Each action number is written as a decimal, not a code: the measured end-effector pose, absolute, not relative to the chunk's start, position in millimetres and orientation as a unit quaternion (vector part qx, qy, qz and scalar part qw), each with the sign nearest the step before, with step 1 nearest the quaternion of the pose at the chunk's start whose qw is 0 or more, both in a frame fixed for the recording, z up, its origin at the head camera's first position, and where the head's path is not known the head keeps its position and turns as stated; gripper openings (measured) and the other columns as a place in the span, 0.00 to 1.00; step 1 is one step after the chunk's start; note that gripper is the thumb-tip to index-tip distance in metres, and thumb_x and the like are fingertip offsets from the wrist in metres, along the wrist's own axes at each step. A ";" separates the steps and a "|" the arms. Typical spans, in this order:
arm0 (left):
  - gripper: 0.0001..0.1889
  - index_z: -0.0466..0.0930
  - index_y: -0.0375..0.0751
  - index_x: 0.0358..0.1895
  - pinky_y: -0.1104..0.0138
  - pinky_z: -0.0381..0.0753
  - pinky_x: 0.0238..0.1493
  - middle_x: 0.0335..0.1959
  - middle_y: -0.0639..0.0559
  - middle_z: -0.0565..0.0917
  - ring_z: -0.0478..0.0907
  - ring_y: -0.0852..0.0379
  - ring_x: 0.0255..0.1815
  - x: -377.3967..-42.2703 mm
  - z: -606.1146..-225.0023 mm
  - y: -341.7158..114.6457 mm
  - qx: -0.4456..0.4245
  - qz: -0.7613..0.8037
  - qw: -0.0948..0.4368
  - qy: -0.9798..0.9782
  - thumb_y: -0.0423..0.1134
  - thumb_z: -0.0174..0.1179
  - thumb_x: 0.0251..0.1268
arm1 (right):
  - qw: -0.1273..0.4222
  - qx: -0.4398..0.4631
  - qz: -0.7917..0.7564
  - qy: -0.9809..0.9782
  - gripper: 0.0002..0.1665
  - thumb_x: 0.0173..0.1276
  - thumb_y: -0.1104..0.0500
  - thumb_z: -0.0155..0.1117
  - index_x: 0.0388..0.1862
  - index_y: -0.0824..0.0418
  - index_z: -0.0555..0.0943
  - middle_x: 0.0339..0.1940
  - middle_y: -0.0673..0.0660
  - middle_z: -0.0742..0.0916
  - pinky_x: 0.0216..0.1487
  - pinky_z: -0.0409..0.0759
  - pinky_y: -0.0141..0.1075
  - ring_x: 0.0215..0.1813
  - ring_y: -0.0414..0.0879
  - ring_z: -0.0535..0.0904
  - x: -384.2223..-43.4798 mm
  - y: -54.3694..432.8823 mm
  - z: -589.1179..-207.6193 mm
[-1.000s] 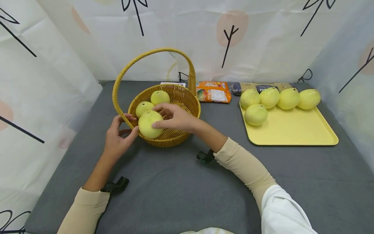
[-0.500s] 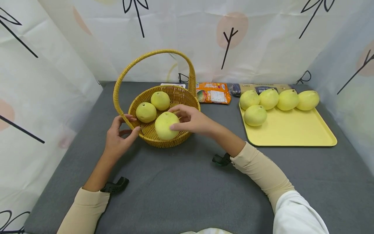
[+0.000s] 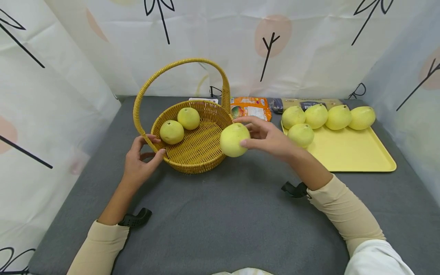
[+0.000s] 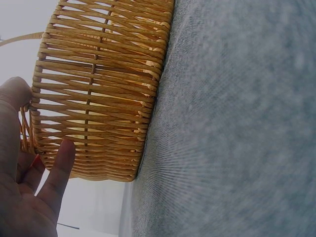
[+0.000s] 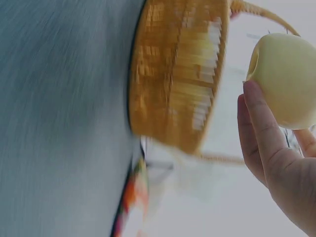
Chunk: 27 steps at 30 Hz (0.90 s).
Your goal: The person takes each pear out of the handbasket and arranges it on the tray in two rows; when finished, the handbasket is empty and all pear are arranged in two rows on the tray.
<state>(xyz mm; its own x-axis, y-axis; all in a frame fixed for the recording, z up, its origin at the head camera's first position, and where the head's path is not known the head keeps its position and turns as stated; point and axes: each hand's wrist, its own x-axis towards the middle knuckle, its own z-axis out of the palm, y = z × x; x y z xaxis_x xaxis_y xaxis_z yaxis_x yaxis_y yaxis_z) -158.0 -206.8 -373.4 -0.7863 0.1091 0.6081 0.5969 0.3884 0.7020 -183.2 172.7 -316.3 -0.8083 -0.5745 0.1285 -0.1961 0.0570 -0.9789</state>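
Observation:
My right hand [image 3: 266,137] grips a round yellow-green fruit, like a small pomelo [image 3: 234,139], in the air by the right rim of a wicker basket [image 3: 192,166]. In the right wrist view the fruit [image 5: 286,79] shows a dimple at one end, with fingertips against its side. On the basket's left, my left hand [image 3: 141,160] holds the rim at the foot of the tall handle. The left wrist view has this hand [image 4: 29,177] at the woven wall [image 4: 98,89]. Two like fruits [image 3: 172,132] sit inside the basket at its left and back.
A yellow tray [image 3: 354,152] stands at the right with several more fruits [image 3: 338,117] along its back and left. Behind lie an orange packet [image 3: 252,107] and a brown-and-dark package [image 3: 288,102]. Printed cloth walls [image 3: 220,38] border the grey table [image 3: 213,221].
My right hand has carried the fruit rightward, from over the basket's left side to beyond its right rim. My left hand has stayed on the basket.

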 end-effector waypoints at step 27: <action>0.21 0.70 0.19 0.53 0.77 0.80 0.41 0.50 0.30 0.77 0.75 0.49 0.51 -157.2 -372.0 -206.5 -0.225 -0.507 0.240 -0.797 0.16 0.63 0.56 | 0.002 0.017 -0.539 0.842 0.28 0.74 0.60 0.63 0.68 0.53 0.63 0.56 0.62 0.72 0.42 0.84 0.27 0.40 0.34 0.83 -178.3 377.9 -311.0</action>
<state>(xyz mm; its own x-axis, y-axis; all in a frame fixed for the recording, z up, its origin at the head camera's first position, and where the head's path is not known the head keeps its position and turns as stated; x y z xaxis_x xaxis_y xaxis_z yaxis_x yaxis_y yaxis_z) -157.2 -206.5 -372.0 -0.7838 0.1149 0.6102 0.6014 0.3851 0.7000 -178.3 377.9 -311.0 -0.9994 0.0270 -0.0210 0.0304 0.4176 -0.9081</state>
